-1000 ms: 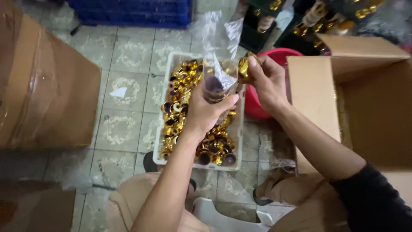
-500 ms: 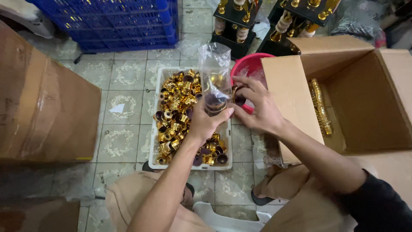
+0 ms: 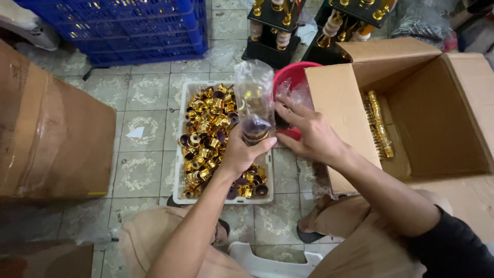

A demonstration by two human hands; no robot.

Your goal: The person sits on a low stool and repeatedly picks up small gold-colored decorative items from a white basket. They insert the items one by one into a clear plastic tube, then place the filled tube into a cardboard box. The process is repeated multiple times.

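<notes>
The left hand (image 3: 242, 152) is closed around the bottom of a clear plastic bag (image 3: 253, 100) that stands upright above a white tray (image 3: 181, 154) on the tiled floor; a dark, gold-trimmed cap (image 3: 256, 128) sits at the bottom of the bag, pinched through the plastic. The right hand (image 3: 311, 134) lies just beside it with fingers half spread, fingertips touching the bag's lower edge and holding nothing of its own that I can make out. The tray is heaped with gold caps (image 3: 208, 136), so going by this pile the bagging looks barely started: one piece is in the bag and nearly all the rest wait loose. A red bowl (image 3: 288, 77) with crumpled plastic sits behind the hands, and an open cardboard box (image 3: 411, 108) with gold rods inside stands to the right. Compared with half a second ago, the right hand has dropped from the top of the bag to its base, and the bag now stands taller and fuller above the left hand's grip.
</notes>
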